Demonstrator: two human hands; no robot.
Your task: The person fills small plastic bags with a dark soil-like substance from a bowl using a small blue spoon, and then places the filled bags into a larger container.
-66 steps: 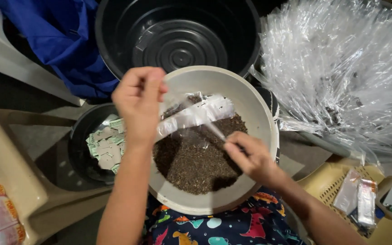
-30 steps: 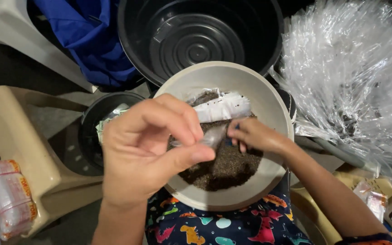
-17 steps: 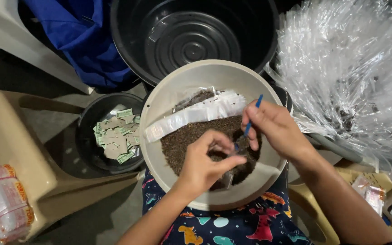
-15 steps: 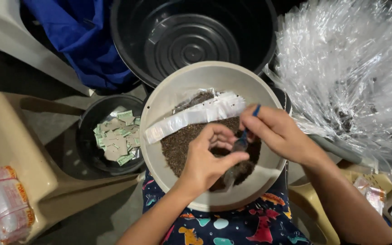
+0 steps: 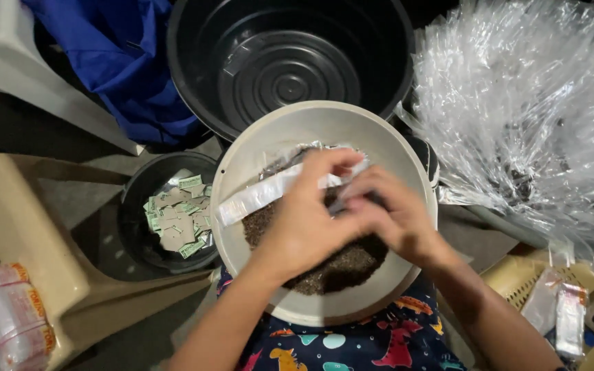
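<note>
head view: left hand (image 5: 304,227) and right hand (image 5: 390,216) pinch a small clear packet (image 5: 342,199) over dark, grainy seeds (image 5: 342,264).

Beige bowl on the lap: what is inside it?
The beige bowl holds dark brown granules and a long clear packet strip. Both hands cover the middle, hiding anything beneath them.

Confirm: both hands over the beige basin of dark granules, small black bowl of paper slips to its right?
Not quite. In the head view the small black bowl of paper slips sits left of the beige basin; both hands are over the dark granules.
</note>
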